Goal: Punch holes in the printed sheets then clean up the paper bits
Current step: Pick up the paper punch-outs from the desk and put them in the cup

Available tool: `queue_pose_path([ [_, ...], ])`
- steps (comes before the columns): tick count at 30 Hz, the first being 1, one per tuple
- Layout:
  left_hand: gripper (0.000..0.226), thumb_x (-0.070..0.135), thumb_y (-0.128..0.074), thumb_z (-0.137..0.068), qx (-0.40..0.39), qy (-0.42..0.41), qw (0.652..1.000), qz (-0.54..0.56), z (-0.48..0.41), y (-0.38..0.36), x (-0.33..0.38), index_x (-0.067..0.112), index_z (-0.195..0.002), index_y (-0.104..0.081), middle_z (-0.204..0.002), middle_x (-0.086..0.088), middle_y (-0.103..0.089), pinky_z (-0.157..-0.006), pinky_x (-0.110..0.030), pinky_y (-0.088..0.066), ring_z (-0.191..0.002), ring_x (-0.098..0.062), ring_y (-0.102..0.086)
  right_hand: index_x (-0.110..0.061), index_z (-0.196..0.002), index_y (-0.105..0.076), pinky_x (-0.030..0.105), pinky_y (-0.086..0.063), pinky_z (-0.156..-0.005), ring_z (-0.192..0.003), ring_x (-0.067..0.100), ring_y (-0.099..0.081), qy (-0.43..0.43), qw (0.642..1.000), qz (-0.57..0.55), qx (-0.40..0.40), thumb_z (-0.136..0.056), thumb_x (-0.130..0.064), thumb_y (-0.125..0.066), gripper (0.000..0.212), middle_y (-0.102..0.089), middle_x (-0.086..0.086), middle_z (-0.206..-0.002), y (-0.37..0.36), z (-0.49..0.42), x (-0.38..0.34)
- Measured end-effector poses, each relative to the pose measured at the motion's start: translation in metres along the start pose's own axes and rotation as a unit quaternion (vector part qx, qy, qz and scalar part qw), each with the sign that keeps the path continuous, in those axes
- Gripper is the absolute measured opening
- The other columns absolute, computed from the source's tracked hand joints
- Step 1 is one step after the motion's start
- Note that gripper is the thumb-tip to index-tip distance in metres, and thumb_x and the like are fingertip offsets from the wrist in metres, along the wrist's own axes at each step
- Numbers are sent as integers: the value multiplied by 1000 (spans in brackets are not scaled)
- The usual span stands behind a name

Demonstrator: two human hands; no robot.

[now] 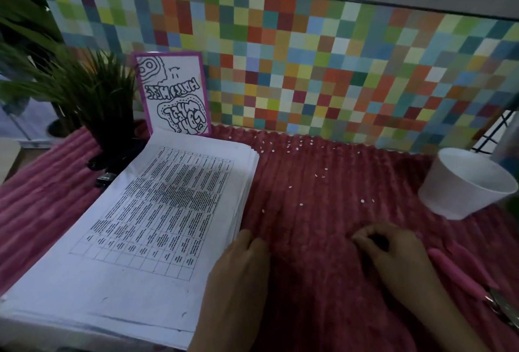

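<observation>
My left hand (241,264) lies flat-fingered on the ribbed pink cloth (314,219), right of the white printed-sheet stack (157,211). My right hand (393,256) curls; whether it holds anything, I cannot tell.

You were at what looked like a homely desk nook: a checkered wall (309,70) behind, a pink ribbed cloth (323,183) on top, a potted plant (92,93), a doodle card (174,93) and a stack of sheets (157,211).

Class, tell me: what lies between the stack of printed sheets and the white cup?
The head view shows only small white paper bits scattered on pink ribbed cloth there.
</observation>
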State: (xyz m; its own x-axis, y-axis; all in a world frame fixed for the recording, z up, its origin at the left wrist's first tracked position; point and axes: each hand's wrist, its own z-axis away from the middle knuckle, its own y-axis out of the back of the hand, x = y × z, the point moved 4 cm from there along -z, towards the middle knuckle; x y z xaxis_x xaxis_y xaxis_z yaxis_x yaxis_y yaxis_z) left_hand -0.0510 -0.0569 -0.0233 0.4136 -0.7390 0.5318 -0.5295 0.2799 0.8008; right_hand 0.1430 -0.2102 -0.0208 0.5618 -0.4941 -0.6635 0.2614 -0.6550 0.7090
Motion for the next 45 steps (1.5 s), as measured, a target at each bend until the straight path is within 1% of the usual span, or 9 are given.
queue_pose_path([
  [5,11,21,-59,-94,31,30,997,57,-6,29,2,17,-86,-65,-92,9,-55,-69,-33,-45,-76,-16,-62,-23,-70,-70,5,-40,-69,-81,-3,-61,28,998,-44,39,-82,-6,-72,21,-67,-12,-78,9,-14,-27],
  [8,13,21,-63,-89,68,11,995,65,-14,54,4,21,-76,-64,-81,9,-55,-66,-33,-48,-67,-7,-58,-19,-73,-76,17,-44,-72,-73,3,-62,71,996,-57,-4,-78,-8,-77,12,-67,-10,-76,-14,-33,-55],
  [14,16,19,-64,-90,78,1,996,36,-38,65,-3,18,-74,-65,-76,9,-54,-65,-32,-46,-66,-6,-54,-12,-77,-80,5,-36,-62,-60,-7,-49,67,997,15,-36,-78,-11,-78,3,-64,-11,-72,-59,-61,-60],
  [17,14,21,-63,-90,55,4,997,45,-31,54,-3,18,-76,-66,-78,8,-55,-63,-24,-41,-68,-6,-54,-6,-75,-78,30,-48,-72,-70,14,-62,72,996,55,-26,-80,-12,-75,8,-68,1,-76,-64,-64,-56],
  [20,11,21,-63,-90,34,11,998,42,-22,43,-8,19,-80,-67,-80,7,-56,-63,-21,-40,-70,-7,-55,-6,-78,-76,37,-50,-74,-78,22,-63,106,990,83,-37,-84,-9,-70,9,-65,6,-84,-67,-64,-57],
  [28,19,23,-55,-95,37,17,999,7,-58,44,-2,11,-88,-67,-90,1,-57,-73,-29,-41,-82,-17,-58,-12,-71,-67,11,-34,-62,-73,4,-56,91,996,0,13,-87,-11,-65,16,-61,-3,-82,-61,-72,-62],
  [36,22,2,-42,-99,-41,30,993,-104,-87,-4,11,3,-104,-63,-111,-11,-60,-79,-35,-48,-99,-30,-63,-1,-61,-68,24,-39,-61,-55,10,-57,83,996,-13,-18,-81,-5,-68,21,-65,2,-59,-79,-95,-65],
  [41,22,4,-41,-99,-40,28,989,-136,-85,-9,12,6,-105,-62,-116,-8,-56,-76,-28,-41,-104,-25,-60,-11,-73,-73,34,-50,-73,-84,22,-64,89,992,86,-24,-87,-15,-63,18,-67,2,-87,-89,-97,-66],
  [45,26,0,-38,-99,-54,31,988,-143,-89,-5,14,4,-118,-56,-125,-11,-51,-89,-27,-44,-112,-23,-55,-9,-90,-67,37,-49,-78,-95,28,-61,99,981,163,-41,-93,-19,-50,21,-59,7,-102,-95,-95,-71],
])
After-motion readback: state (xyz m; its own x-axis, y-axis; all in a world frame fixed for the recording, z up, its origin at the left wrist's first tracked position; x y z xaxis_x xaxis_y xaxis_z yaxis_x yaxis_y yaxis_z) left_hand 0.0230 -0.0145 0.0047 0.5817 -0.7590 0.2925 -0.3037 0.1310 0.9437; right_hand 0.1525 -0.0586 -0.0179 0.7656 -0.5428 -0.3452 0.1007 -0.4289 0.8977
